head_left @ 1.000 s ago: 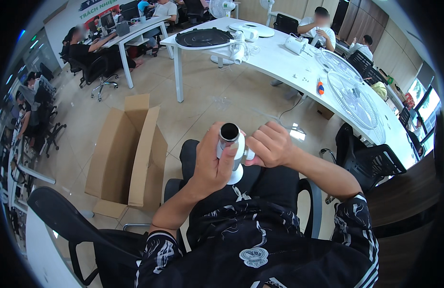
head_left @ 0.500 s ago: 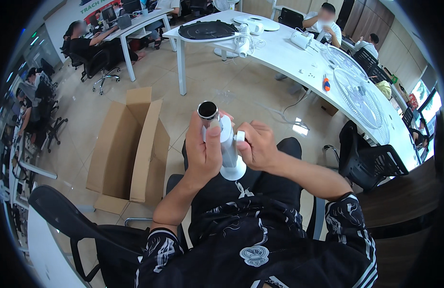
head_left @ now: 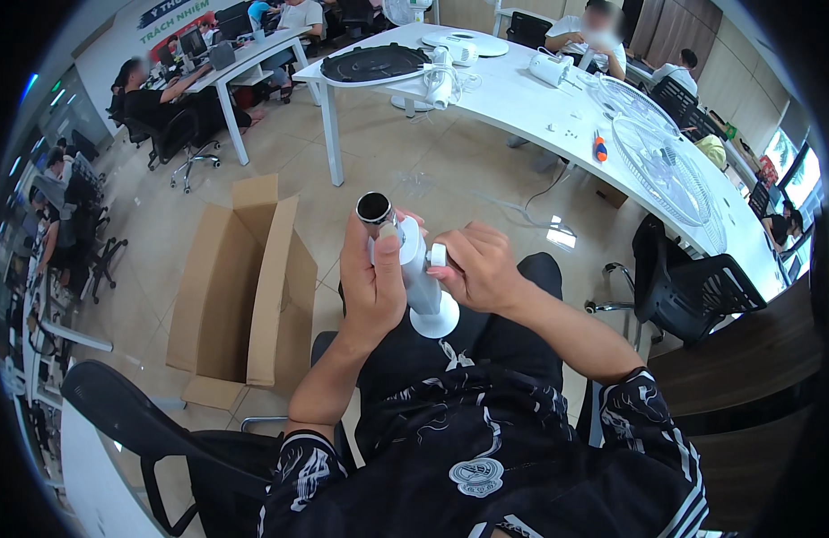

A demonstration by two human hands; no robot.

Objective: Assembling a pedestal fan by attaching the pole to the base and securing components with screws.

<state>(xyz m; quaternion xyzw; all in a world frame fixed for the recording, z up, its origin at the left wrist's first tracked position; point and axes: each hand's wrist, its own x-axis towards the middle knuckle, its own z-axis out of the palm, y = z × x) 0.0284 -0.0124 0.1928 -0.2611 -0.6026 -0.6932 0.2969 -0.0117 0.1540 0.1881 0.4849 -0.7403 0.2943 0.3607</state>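
Note:
Above my lap I hold a white fan stand tube (head_left: 420, 291), tilted, with a round white flange (head_left: 435, 317) at its lower end. A chrome pipe (head_left: 376, 213) with a dark open end stands at its top. My left hand (head_left: 375, 285) is wrapped round the chrome pipe and the tube's upper part, thumb on the near side. My right hand (head_left: 483, 269) pinches a small white knob (head_left: 437, 255) at the tube's right side. Whether the knob is screwed in is hidden by the fingers.
An open cardboard box (head_left: 282, 305) stands on the floor to my left. Ahead, a white table (head_left: 513, 100) bears fan grilles (head_left: 658, 166), a white motor unit (head_left: 553, 69), a black round part (head_left: 376, 62) and a screwdriver (head_left: 600, 148). Office chairs (head_left: 697, 291) stand around; people sit beyond.
My view has shifted slightly, so the surroundings sit a little differently. Both hands keep their hold on the fan stand tube and knob; the right fingers have turned slightly at the knob.

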